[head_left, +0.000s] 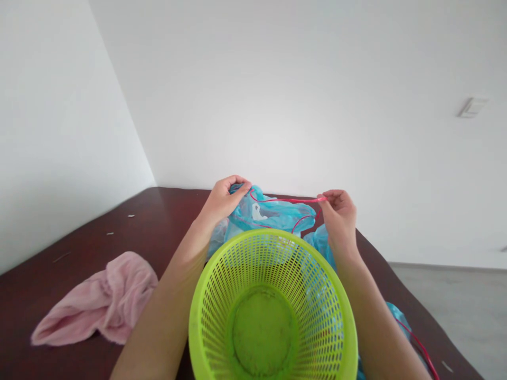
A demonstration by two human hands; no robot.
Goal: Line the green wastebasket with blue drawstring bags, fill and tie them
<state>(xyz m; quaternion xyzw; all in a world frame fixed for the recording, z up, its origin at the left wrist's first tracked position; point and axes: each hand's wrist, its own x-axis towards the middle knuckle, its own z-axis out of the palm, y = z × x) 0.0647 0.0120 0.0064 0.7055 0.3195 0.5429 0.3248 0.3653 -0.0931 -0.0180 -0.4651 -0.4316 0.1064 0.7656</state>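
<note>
Beyond a green mesh basket (273, 236), my left hand (226, 198) pinches the edge of a thin blue plastic bag (273, 215). A red drawstring (291, 200) runs across the bag's mouth. Its right end is pinched between the thumb and fingers of my right hand (338, 211), which is held apart from the bag and pulls the string nearly straight. More of the red string loops along the bag's near side. The basket stands between my forearms with its open top facing me, and it hides the lower part of the bag.
A crumpled pink cloth (114, 298) lies on the dark red table (158, 221) at left. More blue plastic (320, 240) sits under my right hand, and another blue piece with red string (415, 335) is near the right table edge. White walls rise behind; small scraps dot the table.
</note>
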